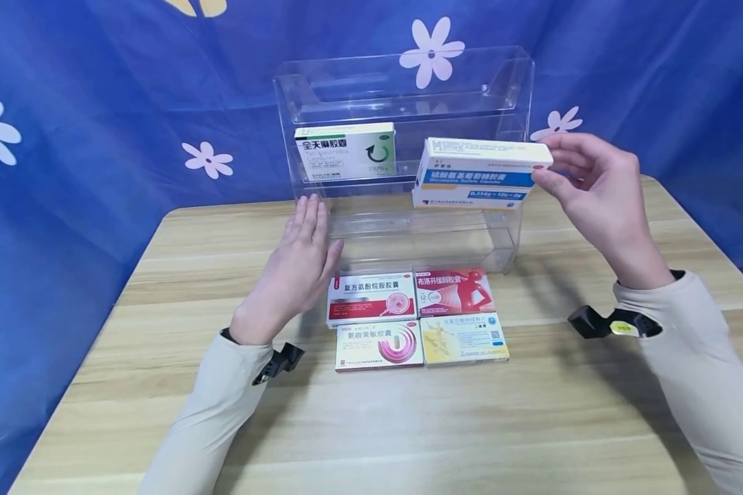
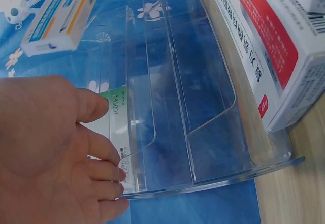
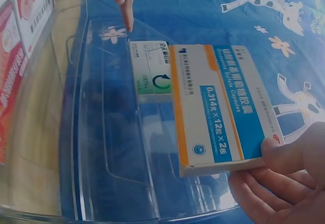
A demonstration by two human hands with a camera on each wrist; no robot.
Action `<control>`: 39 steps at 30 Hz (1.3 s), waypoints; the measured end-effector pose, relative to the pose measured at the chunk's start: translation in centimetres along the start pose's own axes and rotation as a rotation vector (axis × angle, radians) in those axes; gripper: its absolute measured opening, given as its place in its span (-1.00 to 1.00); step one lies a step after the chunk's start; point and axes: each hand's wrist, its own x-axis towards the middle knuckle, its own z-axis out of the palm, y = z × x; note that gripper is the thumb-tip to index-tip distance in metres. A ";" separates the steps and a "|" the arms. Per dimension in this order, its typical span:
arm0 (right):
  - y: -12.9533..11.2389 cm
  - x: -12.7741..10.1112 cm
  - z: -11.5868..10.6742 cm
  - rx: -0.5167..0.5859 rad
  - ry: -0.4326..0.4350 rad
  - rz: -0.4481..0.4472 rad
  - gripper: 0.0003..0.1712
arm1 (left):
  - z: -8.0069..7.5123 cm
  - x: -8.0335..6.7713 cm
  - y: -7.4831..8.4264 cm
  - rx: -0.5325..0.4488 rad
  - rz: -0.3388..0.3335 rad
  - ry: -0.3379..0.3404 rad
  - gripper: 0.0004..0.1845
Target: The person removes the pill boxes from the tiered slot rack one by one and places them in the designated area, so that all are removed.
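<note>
My right hand pinches the right end of a white medicine box with a blue band and orange stripe, between thumb and fingers. The box is held in front of the right side of a clear plastic tiered rack. A white and green medicine box stands in the rack's middle tier, on the left. My left hand is at the rack's left side with its fingers straight and nothing held. Whether its fingertips touch the rack I cannot tell. In the left wrist view this hand appears beside the green-marked box.
Several medicine boxes lie before the rack: a white and red one, a red one, a white one with a pink ring and a yellow and white one. Blue flowered cloth hangs behind the wooden table.
</note>
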 end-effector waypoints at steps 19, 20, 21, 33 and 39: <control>1.4 -4.1 -1.2 0.002 -0.162 0.150 -0.64 | -0.1 0.0 -0.2 0.016 -0.005 0.003 -0.30; 1.4 -4.2 -1.2 -0.007 -0.165 0.148 -0.64 | -0.1 0.0 -0.2 0.018 -0.006 0.004 -0.30; 1.4 -4.3 -1.2 -0.016 -0.169 0.147 -0.64 | -0.1 0.0 -0.2 0.018 -0.006 0.004 -0.30; 1.9 -6.1 -1.6 -0.044 -0.237 0.151 -0.64 | 0.3 0.1 -0.2 0.019 0.004 0.015 -0.31; 2.1 -6.9 -2.0 -0.087 -0.279 0.184 -0.65 | 0.2 0.2 -0.1 0.016 0.001 0.014 -0.30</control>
